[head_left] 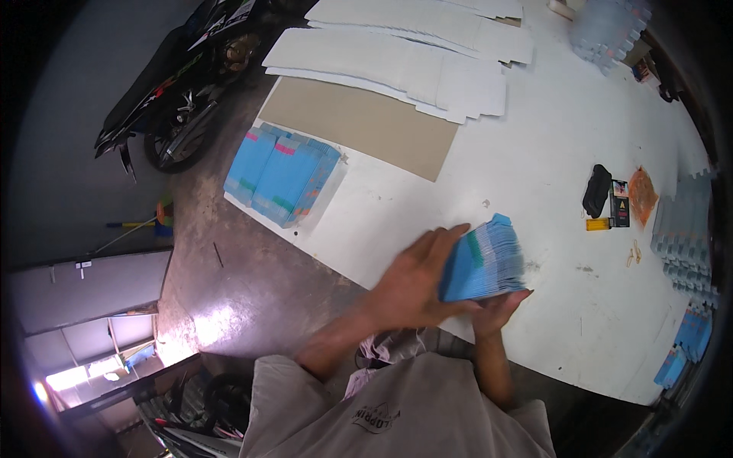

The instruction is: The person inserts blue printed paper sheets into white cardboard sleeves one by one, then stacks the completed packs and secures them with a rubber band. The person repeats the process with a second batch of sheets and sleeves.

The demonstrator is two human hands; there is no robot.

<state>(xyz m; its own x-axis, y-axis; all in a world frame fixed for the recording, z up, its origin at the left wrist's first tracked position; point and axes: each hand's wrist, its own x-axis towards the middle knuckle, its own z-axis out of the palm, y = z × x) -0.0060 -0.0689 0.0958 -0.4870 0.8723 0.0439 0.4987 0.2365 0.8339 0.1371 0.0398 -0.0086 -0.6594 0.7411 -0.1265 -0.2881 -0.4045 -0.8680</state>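
A thick stack of blue folded card pieces [482, 259] with a green band stands near the table's front edge, its many layered edges fanning slightly toward the right. My left hand [418, 276] is wrapped round the stack's left side, fingers over the far left corner and thumb along the near side. Against its near right bottom edge, my right hand [498, 307] grips with the fingers partly hidden behind the stack. To the left, more blue stacks [284, 175] with pink and green marks lie side by side at the table's edge.
Long rows of white card sheets [397, 57] overlap at the back, by a brown board [359, 126]. On the right are a black pouch [596, 191], dark box [619, 203], yellow lighter [598, 224], orange packet [643, 195] and grey-blue stacks [685, 229]. A motorcycle [183, 91] stands beyond the left edge.
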